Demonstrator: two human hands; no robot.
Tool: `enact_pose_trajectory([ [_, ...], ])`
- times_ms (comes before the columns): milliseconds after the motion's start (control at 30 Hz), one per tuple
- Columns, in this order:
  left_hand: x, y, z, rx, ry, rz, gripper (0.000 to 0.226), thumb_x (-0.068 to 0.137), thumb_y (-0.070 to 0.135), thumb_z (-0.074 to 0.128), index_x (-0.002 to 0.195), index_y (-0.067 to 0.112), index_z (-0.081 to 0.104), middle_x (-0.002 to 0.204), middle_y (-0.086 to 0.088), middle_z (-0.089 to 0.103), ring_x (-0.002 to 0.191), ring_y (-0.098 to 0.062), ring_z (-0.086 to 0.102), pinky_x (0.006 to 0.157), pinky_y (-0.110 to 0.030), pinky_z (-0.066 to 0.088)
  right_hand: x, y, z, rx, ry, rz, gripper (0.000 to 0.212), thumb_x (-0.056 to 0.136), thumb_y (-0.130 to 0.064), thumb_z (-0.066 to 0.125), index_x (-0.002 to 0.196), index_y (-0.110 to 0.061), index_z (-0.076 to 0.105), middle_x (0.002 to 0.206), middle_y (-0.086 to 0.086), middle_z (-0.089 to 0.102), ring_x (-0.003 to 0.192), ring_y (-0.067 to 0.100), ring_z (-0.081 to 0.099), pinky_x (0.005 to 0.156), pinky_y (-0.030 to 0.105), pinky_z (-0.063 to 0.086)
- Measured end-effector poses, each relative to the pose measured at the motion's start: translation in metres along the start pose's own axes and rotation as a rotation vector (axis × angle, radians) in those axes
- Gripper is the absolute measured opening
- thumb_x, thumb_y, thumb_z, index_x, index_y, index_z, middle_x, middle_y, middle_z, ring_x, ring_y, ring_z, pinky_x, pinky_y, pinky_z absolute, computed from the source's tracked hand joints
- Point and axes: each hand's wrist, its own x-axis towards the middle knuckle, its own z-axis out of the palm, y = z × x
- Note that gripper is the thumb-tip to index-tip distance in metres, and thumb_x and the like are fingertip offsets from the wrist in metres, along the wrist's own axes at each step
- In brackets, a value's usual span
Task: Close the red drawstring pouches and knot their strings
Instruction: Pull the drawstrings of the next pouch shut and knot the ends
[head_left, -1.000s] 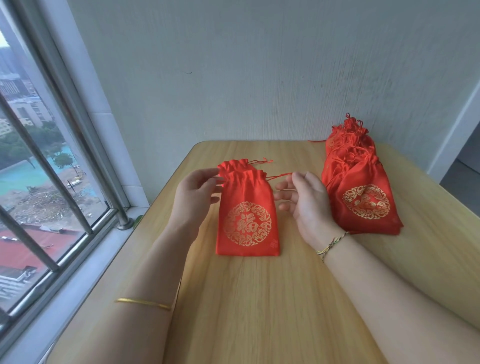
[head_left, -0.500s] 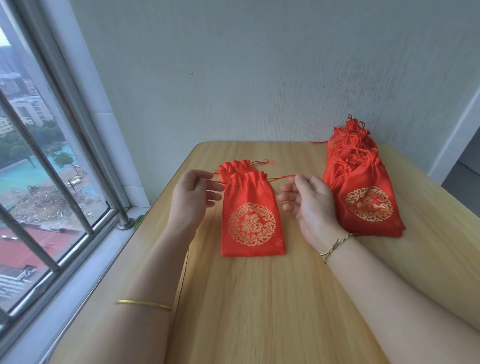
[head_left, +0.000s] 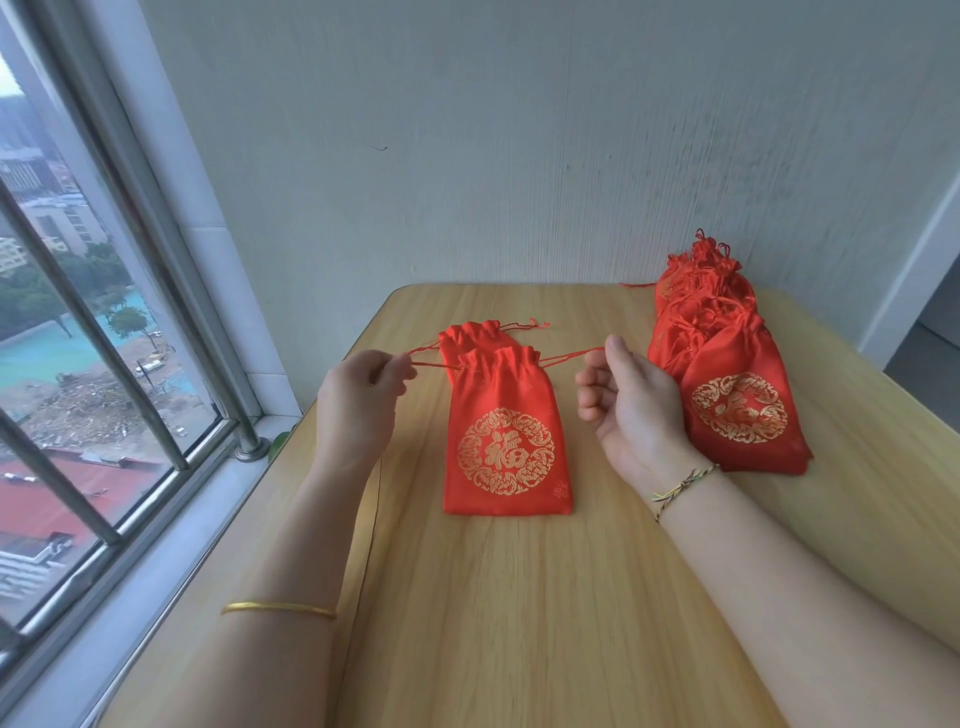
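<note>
Item: red satin drawstring pouch (head_left: 506, 441), gold circular emblem, mouth gathered; lies flat mid pale wooden surface (head_left: 519, 613); thin red string (head_left: 566, 357) taut out both sides: left hand (head_left: 358, 402) pinches one end, right hand (head_left: 631, 402) grips the other in curled fingers.

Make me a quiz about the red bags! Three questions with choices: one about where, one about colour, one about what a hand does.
1. Where is the pile of pouches?
A) beside the window
B) on the table, right of the right hand
C) on the floor

2. What colour is the round pattern on the front pouch?
A) gold
B) blue
C) white

3. What is the left hand doing?
A) lying flat
B) holding a cup
C) pinching the pouch's string

Answers: B, it sits beyond the right hand; A, gold on red; C, fingertips grip the taut string.
</note>
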Motion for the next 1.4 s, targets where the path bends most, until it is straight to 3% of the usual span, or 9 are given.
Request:
enact_pose_trajectory([
  [267,0.009,0.001,-0.007,-0.780,-0.004,-0.537,0.029,0.090,0.017,0.043,0.061,0.018,0.045,0.042,0.009,0.033,0.035,-0.007,0.024,0.034,-0.016,0.019,0.005,-0.005,0.000,0.114,0.020,0.095,0.032,0.097,-0.020,0.045,0.069,-0.008,0.053,0.044,-0.003,0.053,0.034,0.006,0.043,0.034,0.016,0.031],
  [500,0.013,0.002,-0.009,-1.178,0.090,-0.660,0.034,0.089,0.012,0.034,0.058,0.022,0.040,0.041,0.010,0.031,0.031,-0.006,0.023,0.032,-0.015,0.019,0.005,-0.005,0.008,0.155,0.107,0.091,0.032,0.097,-0.017,0.043,0.067,-0.009,0.052,0.043,-0.003,0.051,0.033,0.005,0.042,0.033,0.015,0.031],
  [600,0.011,0.006,-0.006,-1.268,0.051,-0.533,0.036,0.095,0.021,0.041,0.059,0.022,0.043,0.056,0.009,0.041,0.044,-0.005,0.037,0.045,-0.015,0.031,0.004,-0.001,0.007,0.115,0.153,0.061,0.033,0.098,-0.018,0.042,0.068,-0.010,0.052,0.044,-0.003,0.052,0.033,0.005,0.044,0.034,0.014,0.032],
  [700,0.006,0.014,-0.007,-1.340,-0.140,-0.334,0.044,0.098,0.036,0.040,0.057,0.022,0.048,0.088,0.006,0.069,0.095,-0.008,0.063,0.087,-0.025,0.043,0.003,-0.001,0.006,0.067,0.123,0.024,0.032,0.098,-0.020,0.042,0.069,-0.010,0.053,0.043,-0.004,0.054,0.034,0.004,0.046,0.035,0.014,0.034],
  [767,0.002,0.020,-0.006,-1.348,-0.253,-0.245,0.049,0.099,0.036,0.034,0.055,0.022,0.050,0.086,0.005,0.071,0.105,-0.012,0.064,0.103,-0.037,0.037,0.002,-0.003,0.007,0.052,0.086,0.008,0.032,0.098,-0.021,0.042,0.070,-0.010,0.053,0.043,-0.005,0.055,0.034,0.004,0.047,0.035,0.014,0.035],
  [867,-0.002,0.026,-0.002,-1.332,-0.309,-0.227,0.042,0.100,0.034,0.034,0.064,0.018,0.048,0.060,0.005,0.055,0.070,-0.012,0.064,0.103,-0.042,0.040,0.002,-0.008,0.013,0.026,0.023,-0.026,0.034,0.099,-0.022,0.041,0.070,-0.011,0.054,0.044,-0.005,0.056,0.035,0.005,0.048,0.035,0.015,0.035],
  [1000,-0.006,0.027,0.003,-1.147,-0.398,-0.286,0.034,0.100,0.031,0.035,0.076,0.015,0.053,0.063,0.004,0.050,0.052,-0.008,0.052,0.071,-0.030,0.057,0.001,-0.018,0.024,-0.174,-0.079,-0.116,0.034,0.098,-0.023,0.043,0.068,-0.012,0.055,0.051,-0.001,0.055,0.036,0.007,0.045,0.036,0.017,0.033],
  [1100,-0.010,0.030,0.006,-0.958,-0.492,-0.315,0.026,0.099,0.024,0.040,0.091,0.012,0.062,0.072,0.003,0.053,0.051,-0.005,0.049,0.047,-0.019,0.046,0.002,-0.020,0.038,-0.363,-0.154,-0.178,0.032,0.097,-0.024,0.046,0.069,-0.014,0.057,0.057,0.000,0.058,0.038,0.007,0.046,0.037,0.017,0.034],
  [1400,-0.018,0.027,0.012,-0.592,-0.729,-0.229,0.027,0.079,0.019,0.064,0.100,0.002,0.063,0.061,0.003,0.037,0.050,-0.004,0.032,0.038,-0.013,0.028,-0.004,-0.004,0.059,-0.455,-0.309,-0.274,0.029,0.094,-0.019,0.051,0.068,-0.012,0.062,0.066,-0.001,0.061,0.054,-0.006,0.055,0.050,0.008,0.040],
])
